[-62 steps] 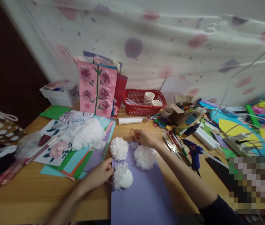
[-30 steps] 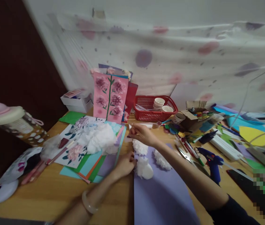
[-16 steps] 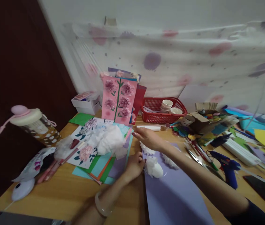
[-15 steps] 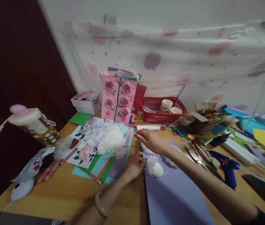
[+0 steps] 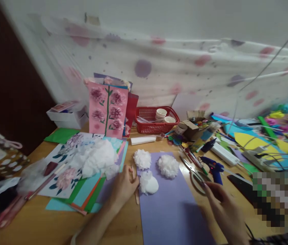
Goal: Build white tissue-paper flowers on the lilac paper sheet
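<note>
My left hand (image 5: 125,183) rests at the left edge of a purple paper sheet (image 5: 169,207), its curled fingers closed round a thin wooden stick (image 5: 137,197). Just beside it on the sheet lies a white ruffled paper flower with a smooth round pad (image 5: 149,183). Two fuller white paper flowers, one at upper left (image 5: 142,159) and one at upper right (image 5: 168,166), sit farther up. Over on the right, my right hand (image 5: 222,204) has thumb and finger together at the dark handles of the scissors (image 5: 197,180), whose blades point away.
Behind stands a red basket (image 5: 156,127) with paper cups. A blue glue gun (image 5: 214,168) and a white power strip (image 5: 225,154) lie right. Crumpled white tissue (image 5: 98,158) covers coloured sheets on the left, before a pink flower card (image 5: 108,110). A patterned bottle (image 5: 3,153) stands far left.
My right hand has moved from above the white flowers to the scissors on the right, uncovering the flowers. My left hand stays by the sheet's edge. The view has turned rightward.
</note>
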Demonstrator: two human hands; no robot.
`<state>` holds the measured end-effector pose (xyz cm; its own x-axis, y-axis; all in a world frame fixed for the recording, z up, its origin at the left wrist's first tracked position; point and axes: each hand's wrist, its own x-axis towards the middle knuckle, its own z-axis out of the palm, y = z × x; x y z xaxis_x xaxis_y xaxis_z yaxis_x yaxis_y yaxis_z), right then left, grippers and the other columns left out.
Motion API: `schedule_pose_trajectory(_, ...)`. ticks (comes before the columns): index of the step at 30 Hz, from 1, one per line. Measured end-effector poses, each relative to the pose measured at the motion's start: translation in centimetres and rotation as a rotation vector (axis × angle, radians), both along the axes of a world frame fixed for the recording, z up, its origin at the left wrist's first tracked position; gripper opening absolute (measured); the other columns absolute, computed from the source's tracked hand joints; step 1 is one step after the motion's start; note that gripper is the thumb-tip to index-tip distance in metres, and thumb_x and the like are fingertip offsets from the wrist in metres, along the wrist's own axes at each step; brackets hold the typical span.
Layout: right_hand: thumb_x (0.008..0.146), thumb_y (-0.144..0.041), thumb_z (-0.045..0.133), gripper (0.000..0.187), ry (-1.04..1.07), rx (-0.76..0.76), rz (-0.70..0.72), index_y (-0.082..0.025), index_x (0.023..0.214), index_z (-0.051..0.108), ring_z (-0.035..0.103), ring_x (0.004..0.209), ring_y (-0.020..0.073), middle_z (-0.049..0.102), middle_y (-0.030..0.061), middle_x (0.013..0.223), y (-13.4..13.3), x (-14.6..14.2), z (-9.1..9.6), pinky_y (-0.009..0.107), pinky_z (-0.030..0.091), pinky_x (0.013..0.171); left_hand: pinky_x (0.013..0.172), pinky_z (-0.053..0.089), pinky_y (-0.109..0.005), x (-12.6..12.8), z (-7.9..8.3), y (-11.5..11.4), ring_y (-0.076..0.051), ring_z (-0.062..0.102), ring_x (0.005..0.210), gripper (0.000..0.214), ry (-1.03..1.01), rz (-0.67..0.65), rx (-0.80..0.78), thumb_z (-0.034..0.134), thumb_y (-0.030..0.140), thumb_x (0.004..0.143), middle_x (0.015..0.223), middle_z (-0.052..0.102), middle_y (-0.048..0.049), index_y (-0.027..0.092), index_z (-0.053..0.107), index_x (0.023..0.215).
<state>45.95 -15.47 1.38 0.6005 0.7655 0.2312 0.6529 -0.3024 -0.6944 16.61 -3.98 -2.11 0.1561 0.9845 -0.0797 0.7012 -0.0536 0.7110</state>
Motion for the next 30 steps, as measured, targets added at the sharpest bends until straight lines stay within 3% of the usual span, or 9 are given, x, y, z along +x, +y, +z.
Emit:
schedule_pose_trajectory(1, 0.076, -0.063, 0.055, 0.043, -0.014, -0.015, -0.115, -0.023, 0.084, 0.068, 0.07, 0.078, 0.0314, 0.074, 0.0109, 0.082, -1.0, 1.9, -0.7, 0.043, 0.055, 0.07, 0.059, 0.031, -0.025, 0.0, -0.1, 0.0, -0.019, 0.059, 0.062, 0.017, 0.014, -0.012, 0.006, 0.057, 0.017, 0.083, 0.06, 0.052, 0.0059, 0.021, 0.046, 0.095)
schedule_pose_trajectory(3, 0.071, -0.067, 0.055, 0.051, -0.016, -0.051, -0.198, -0.02, 0.088, 0.067, 0.07, 0.075, 0.0326, 0.073, 0.0133, 0.083, -2.2, 5.2, -1.7, 0.045, 0.055, 0.067, 0.059, 0.031, -0.024, -0.1, -0.2, 0.0, -0.017, 0.057, 0.059, 0.017, 0.036, -0.027, 0.013, 0.054, 0.011, 0.082, 0.058, 0.048, 0.0077, 0.021, 0.046, 0.094)
schedule_pose_trajectory(7, 0.069, -0.066, 0.059, 0.061, -0.063, 0.001, -0.162, -0.014, 0.101, 0.063, 0.069, 0.089, 0.034, 0.07, 0.0199, 0.103, -0.7, 8.5, -2.0, 0.043, 0.057, 0.068, 0.058, 0.031, -0.023, -0.3, 0.0, 0.0, -0.016, 0.057, 0.058, 0.018, 0.066, -0.046, 0.026, 0.048, 0.007, 0.083, 0.058, 0.047, 0.0082, 0.021, 0.047, 0.095)
schedule_pose_trajectory(10, 0.073, -0.061, 0.057, 0.054, -0.183, -0.069, -0.067, -0.014, 0.1, 0.067, 0.068, 0.091, 0.0362, 0.072, 0.0194, 0.097, 2.3, 8.9, -1.6, 0.045, 0.054, 0.073, 0.058, 0.032, -0.023, -0.1, 0.4, -0.1, -0.017, 0.058, 0.059, 0.016, 0.09, -0.067, 0.028, 0.05, 0.011, 0.085, 0.057, 0.05, 0.0076, 0.019, 0.049, 0.099)
schedule_pose_trajectory(13, 0.075, -0.058, 0.056, 0.039, -0.182, -0.091, -0.015, -0.02, 0.078, 0.067, 0.069, 0.074, 0.0313, 0.072, 0.0124, 0.077, 4.7, 8.9, -1.4, 0.04, 0.051, 0.064, 0.06, 0.035, -0.024, 0.0, 0.8, -0.1, -0.018, 0.061, 0.061, 0.02, 0.141, -0.075, -0.005, 0.048, 0.009, 0.085, 0.057, 0.05, 0.0072, 0.019, 0.05, 0.102)
schedule_pose_trajectory(16, 0.074, -0.057, 0.054, 0.036, -0.183, -0.08, -0.042, -0.023, 0.062, 0.061, 0.066, 0.066, 0.0307, 0.068, 0.0109, 0.065, 5.6, 9.1, -1.3, 0.038, 0.048, 0.059, 0.064, 0.04, -0.024, -0.2, 1.0, 0.1, -0.018, 0.063, 0.065, 0.024, 0.159, -0.068, -0.006, 0.045, 0.006, 0.084, 0.062, 0.055, 0.0047, 0.019, 0.051, 0.103)
schedule_pose_trajectory(25, 0.069, -0.064, 0.058, 0.042, -0.067, 0.021, -0.191, -0.022, 0.062, 0.061, 0.062, 0.052, 0.0274, 0.064, 0.0086, 0.054, 3.1, 9.2, 0.0, 0.035, 0.045, 0.048, 0.076, 0.05, -0.029, -0.8, 0.0, 0.3, -0.019, 0.066, 0.081, 0.022, 0.153, -0.095, 0.126, 0.048, 0.006, 0.077, 0.088, 0.063, -0.0043, 0.02, 0.056, 0.092)
schedule_pose_trajectory(30, 0.068, -0.065, 0.064, 0.051, 0.149, 0.111, -0.203, -0.016, 0.076, 0.068, 0.061, 0.05, 0.0204, 0.069, 0.0104, 0.066, 1.3, 8.0, 0.9, 0.028, 0.044, 0.039, 0.083, 0.052, -0.029, -1.1, 0.0, 0.4, -0.02, 0.067, 0.094, 0.031, 0.092, -0.083, 0.203, 0.043, 0.0, 0.072, 0.095, 0.062, -0.0047, 0.021, 0.057, 0.091)
